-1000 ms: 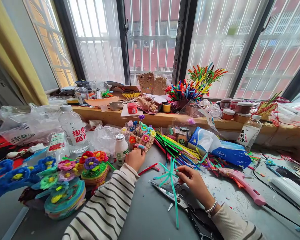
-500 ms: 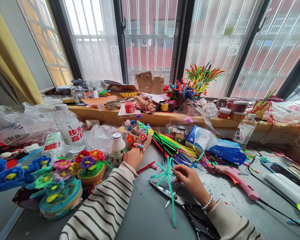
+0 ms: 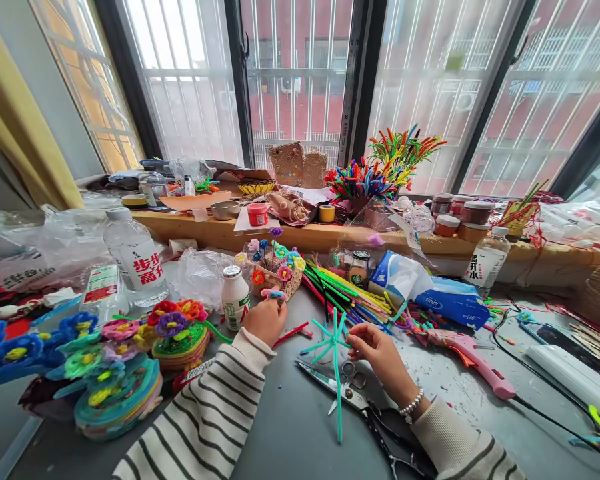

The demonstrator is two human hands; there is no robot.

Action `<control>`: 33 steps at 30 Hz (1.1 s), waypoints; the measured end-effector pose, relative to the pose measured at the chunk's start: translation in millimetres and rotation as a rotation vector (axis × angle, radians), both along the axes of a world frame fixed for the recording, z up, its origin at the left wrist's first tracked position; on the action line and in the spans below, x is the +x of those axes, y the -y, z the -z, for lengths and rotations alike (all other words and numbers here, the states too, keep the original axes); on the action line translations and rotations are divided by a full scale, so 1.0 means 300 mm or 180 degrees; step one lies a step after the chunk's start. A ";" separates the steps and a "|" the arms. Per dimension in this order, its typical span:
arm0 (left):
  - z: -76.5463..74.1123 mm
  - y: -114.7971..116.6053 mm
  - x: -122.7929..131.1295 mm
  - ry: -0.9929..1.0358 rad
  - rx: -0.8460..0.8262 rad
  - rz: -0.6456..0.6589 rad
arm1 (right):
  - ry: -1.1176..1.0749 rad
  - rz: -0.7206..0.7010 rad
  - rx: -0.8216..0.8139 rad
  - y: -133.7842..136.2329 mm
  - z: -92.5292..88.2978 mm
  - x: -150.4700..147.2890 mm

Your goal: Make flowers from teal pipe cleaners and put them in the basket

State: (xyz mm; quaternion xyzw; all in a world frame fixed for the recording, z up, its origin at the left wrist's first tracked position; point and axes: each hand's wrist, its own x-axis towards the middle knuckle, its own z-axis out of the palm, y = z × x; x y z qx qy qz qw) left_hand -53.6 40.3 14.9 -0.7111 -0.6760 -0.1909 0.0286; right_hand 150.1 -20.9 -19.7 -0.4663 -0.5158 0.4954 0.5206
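My right hand [image 3: 377,350] pinches a turquoise pipe-cleaner piece [image 3: 334,338] between thumb and fingertips. Several short arms spread from its centre, and one long stem hangs down over the scissors. My left hand [image 3: 266,321] is closed beside the white bottle [image 3: 235,298], its back toward me. Its fingertips are hidden, so what they hold cannot be made out. Just beyond them a pink and blue fuzzy piece [image 3: 274,295] shows in front of a woven basket of pipe-cleaner flowers [image 3: 293,283]. Large scissors [image 3: 347,393] lie spread beneath my right hand.
Pipe-cleaner flower pots [image 3: 120,397] stand at the left. Behind my hands lies a bundle of colored pipe cleaners [image 3: 347,293]. A pink glue gun [image 3: 480,363] with its cord, a blue tissue pack [image 3: 453,303] and a white power strip [image 3: 575,380] are at the right.
The turquoise piece has shifted slightly left and upward, still in my right hand. My left hand has moved a little left and stays closed.
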 end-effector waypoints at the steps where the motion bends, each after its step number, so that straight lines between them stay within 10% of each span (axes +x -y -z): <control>1: -0.003 0.010 0.009 0.0038 0.0019 0.0020 | -0.0028 0.0012 -0.0015 0.000 -0.001 -0.001; 10: 0.043 0.127 0.139 0.1961 0.0011 0.1235 | -0.0157 0.0021 0.0062 0.000 -0.003 -0.032; 16: 0.077 0.112 0.162 0.3592 -0.0669 0.1002 | -0.0346 0.0131 -0.0007 -0.004 0.000 -0.024; 24: 0.068 0.088 0.141 0.4078 -0.0481 0.0720 | -0.0425 0.0145 -0.0008 -0.002 -0.032 -0.030; 33: 0.052 0.113 0.148 0.5043 -0.1970 0.0910 | -0.0529 0.0009 0.0150 -0.021 -0.072 -0.083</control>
